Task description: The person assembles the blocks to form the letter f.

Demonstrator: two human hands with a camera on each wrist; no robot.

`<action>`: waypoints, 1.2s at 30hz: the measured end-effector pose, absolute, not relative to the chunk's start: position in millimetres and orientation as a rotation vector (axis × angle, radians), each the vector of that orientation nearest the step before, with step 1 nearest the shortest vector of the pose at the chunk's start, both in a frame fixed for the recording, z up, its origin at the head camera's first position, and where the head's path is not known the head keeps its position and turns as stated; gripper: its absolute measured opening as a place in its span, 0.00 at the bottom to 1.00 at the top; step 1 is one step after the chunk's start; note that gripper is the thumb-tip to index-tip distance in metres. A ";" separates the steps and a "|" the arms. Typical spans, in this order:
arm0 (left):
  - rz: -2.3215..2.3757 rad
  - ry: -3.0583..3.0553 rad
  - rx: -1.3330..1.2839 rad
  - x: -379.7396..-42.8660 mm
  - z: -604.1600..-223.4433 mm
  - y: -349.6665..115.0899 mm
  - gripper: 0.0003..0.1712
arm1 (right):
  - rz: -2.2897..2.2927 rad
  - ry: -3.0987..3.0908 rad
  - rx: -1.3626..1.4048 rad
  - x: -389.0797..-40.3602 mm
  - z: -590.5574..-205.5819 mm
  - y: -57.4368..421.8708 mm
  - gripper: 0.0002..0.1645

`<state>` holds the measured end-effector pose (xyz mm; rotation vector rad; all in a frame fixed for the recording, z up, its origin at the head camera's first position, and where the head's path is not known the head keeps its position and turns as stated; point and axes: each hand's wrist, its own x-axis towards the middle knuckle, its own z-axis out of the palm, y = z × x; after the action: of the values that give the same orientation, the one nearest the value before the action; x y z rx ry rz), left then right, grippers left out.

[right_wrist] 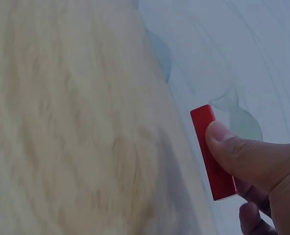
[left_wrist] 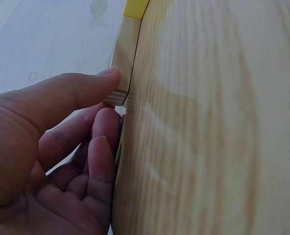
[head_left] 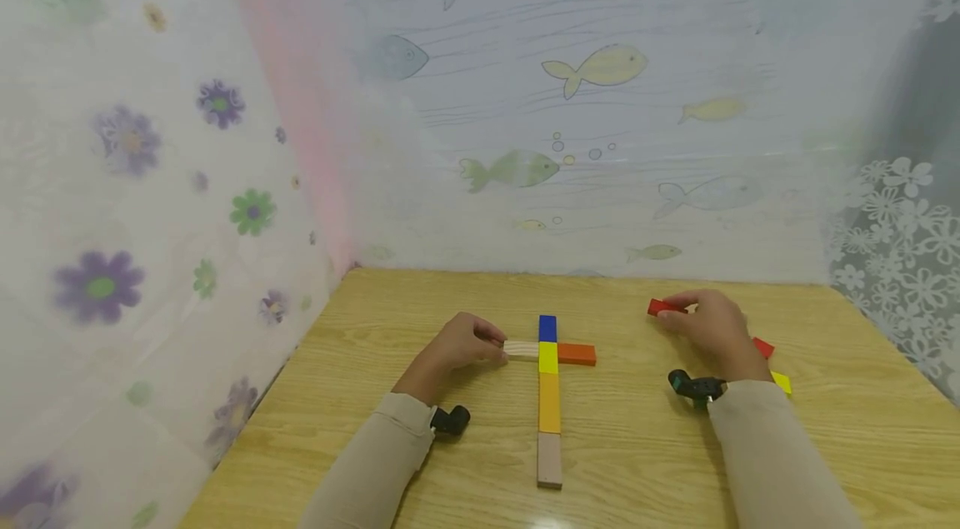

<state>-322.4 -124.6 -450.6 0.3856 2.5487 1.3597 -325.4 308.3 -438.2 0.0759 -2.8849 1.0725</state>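
A cross of flat wooden blocks lies on the table. Its upright runs from a blue block (head_left: 548, 328) through a yellow block (head_left: 548, 357) and a longer orange-yellow block (head_left: 550, 402) to a brownish block (head_left: 550, 460). An orange-red block (head_left: 577, 355) forms the right arm, and a plain wooden block (head_left: 521, 349) the left arm. My left hand (head_left: 465, 343) pinches the outer end of that plain block, thumb (left_wrist: 93, 88) on its near side. Off to the right, my right hand (head_left: 708, 325) holds a red block (right_wrist: 213, 154) between thumb and fingers, raised over the table.
Near my right wrist lie another red block (head_left: 763, 347) and a yellow block (head_left: 782, 382), both partly hidden by the arm. Behind the wooden table (head_left: 337, 462) hangs a sheet with fish drawings (head_left: 600, 112), and a flowered sheet (head_left: 150, 204) runs along the left.
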 end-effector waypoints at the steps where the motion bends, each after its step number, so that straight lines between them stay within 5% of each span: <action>1: 1.360 2.549 0.386 -322.6 -450.8 -124.6 0.16 | 1.088 -2.885 0.087 -327.7 -436.6 305.8 0.31; 36: 1.364 2.536 0.382 -325.6 -451.7 -124.6 0.16 | 0.907 -2.938 0.473 -373.5 -412.7 201.2 0.18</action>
<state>-325.6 -124.6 -451.7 0.3815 2.5360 1.3638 -373.5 201.2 -412.7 0.4731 -2.9375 0.9068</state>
